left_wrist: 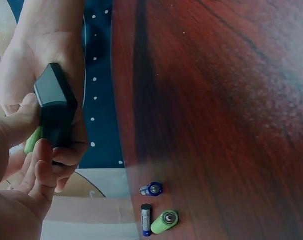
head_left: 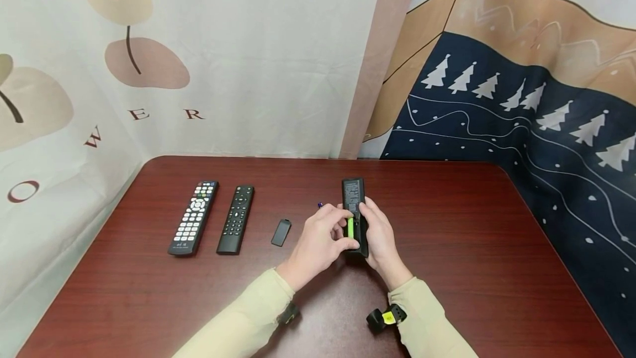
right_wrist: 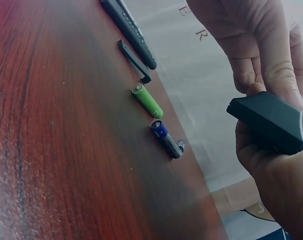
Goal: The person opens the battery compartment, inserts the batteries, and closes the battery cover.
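My right hand point(head_left: 381, 239) holds a black remote control point(head_left: 353, 189) back side up, its battery compartment facing me. A green battery point(head_left: 350, 227) lies at that compartment, with the thumb and index finger of my left hand point(head_left: 318, 245) pinching it by its two ends. In the left wrist view the green battery point(left_wrist: 33, 141) shows beside the remote's dark end point(left_wrist: 56, 105). From the right wrist view, my right fingers wrap under the remote point(right_wrist: 271, 122), and the battery is hidden there.
Left of my hands lie a small black battery cover point(head_left: 281, 232), a slim black remote point(head_left: 236, 220) and a larger remote with white buttons point(head_left: 194, 219). Loose on the table are a green battery point(right_wrist: 148, 101) and blue batteries point(right_wrist: 166, 140), mostly hidden behind my left hand in the head view.
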Available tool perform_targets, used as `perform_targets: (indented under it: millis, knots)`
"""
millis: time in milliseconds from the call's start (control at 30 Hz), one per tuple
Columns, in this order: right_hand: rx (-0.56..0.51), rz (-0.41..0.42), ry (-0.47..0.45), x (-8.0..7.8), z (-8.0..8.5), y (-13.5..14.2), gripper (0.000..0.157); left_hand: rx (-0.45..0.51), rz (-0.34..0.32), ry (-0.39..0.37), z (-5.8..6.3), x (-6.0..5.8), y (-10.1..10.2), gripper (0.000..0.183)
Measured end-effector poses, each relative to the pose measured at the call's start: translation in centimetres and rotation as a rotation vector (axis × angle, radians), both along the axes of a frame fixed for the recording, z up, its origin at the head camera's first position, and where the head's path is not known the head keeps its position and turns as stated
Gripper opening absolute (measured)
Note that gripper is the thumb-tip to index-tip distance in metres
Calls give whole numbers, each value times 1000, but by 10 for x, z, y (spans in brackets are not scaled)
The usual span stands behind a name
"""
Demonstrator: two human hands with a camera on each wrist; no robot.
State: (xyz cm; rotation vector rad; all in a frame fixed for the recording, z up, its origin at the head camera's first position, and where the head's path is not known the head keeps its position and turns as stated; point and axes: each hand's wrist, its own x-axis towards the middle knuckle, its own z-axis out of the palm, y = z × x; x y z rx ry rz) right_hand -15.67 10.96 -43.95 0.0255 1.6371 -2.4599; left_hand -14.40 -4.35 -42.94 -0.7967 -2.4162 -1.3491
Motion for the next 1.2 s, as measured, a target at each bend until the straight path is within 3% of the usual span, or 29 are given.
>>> perform_targets:
  millis: [200, 633, 1200]
  knots:
    - [-13, 11, 7, 0, 0, 0, 43, 28, -14, 51, -5, -2, -2, 32]
    - [-28, 1, 7, -1, 0, 1, 44, -27, -16, 171, -7, -3, -4, 24]
    - [-38, -21, 29, -1, 2, 3, 44, -51, -80, 147, -7, -6, -9, 30]
